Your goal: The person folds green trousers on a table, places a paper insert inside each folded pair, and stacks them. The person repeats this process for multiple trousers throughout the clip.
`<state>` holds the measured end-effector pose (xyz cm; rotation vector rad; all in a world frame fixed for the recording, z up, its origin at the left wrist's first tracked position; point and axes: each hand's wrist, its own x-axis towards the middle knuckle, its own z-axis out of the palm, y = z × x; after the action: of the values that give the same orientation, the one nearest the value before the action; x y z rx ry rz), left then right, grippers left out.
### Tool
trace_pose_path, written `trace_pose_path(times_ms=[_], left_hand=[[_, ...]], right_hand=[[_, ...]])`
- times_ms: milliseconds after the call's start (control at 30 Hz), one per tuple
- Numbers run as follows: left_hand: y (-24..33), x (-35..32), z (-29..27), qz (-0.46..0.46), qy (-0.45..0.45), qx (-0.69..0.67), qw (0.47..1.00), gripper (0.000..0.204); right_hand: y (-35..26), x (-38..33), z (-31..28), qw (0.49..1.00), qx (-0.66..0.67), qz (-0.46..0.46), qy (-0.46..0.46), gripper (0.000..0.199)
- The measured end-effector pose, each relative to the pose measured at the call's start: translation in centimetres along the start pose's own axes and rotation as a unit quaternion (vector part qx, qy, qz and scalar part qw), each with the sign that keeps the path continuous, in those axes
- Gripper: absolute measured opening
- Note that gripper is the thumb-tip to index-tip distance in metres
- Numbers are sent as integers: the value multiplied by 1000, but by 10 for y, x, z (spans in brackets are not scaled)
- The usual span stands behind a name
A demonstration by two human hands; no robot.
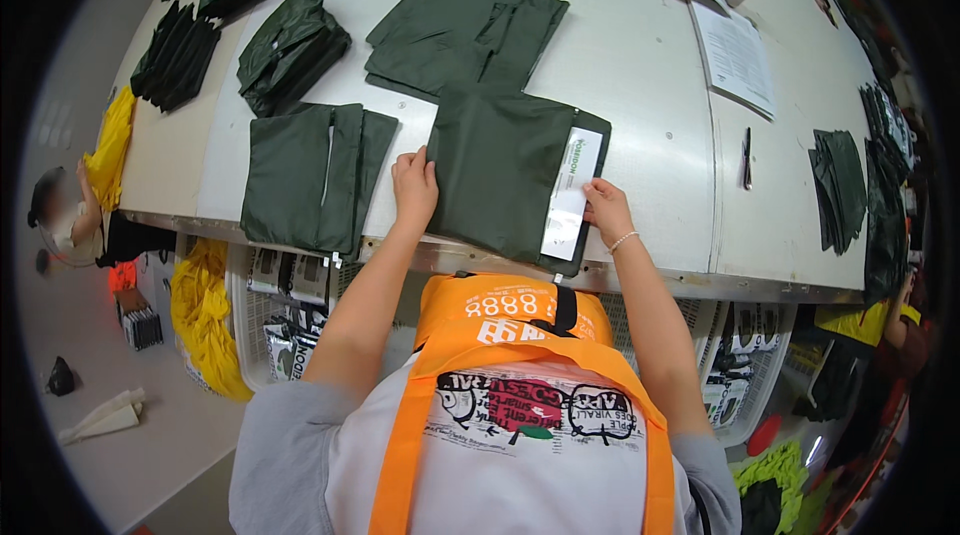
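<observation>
A dark green folded fabric piece lies flat near the front edge of the white table, with a white card insert along its right side. My left hand presses on the piece's left edge, fingers flat. My right hand pinches its lower right edge beside the card. To the left lies another folded green piece; a third green piece lies behind.
More green folded stacks sit at the back left and at the right. Papers and a pen lie right of centre. Yellow fabric and wire baskets hang below the table edge. Another person is at far left.
</observation>
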<state>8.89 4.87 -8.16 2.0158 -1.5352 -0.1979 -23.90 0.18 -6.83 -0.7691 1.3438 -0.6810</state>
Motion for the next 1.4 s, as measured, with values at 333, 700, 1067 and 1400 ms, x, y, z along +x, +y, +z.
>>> trace_pose_path(times_ms=[333,700,1067,1400], left_hand=[[147,-14,16,372,-182,-99,905,62],[129,-16,43,293,-253,-105,916,73],[158,-8,35,321,-271,101,902,68],[162,-6,43,300,-376,110,870,108]], right_hand=[[-24,-21,4,987,-74,1,-142,26],[-35,6,21,558,-747,-349,-93,17],[-118,-48,-25,557,-690,-426,-178,8],[-69,-76,-7,615,-692,-303,-226,13]])
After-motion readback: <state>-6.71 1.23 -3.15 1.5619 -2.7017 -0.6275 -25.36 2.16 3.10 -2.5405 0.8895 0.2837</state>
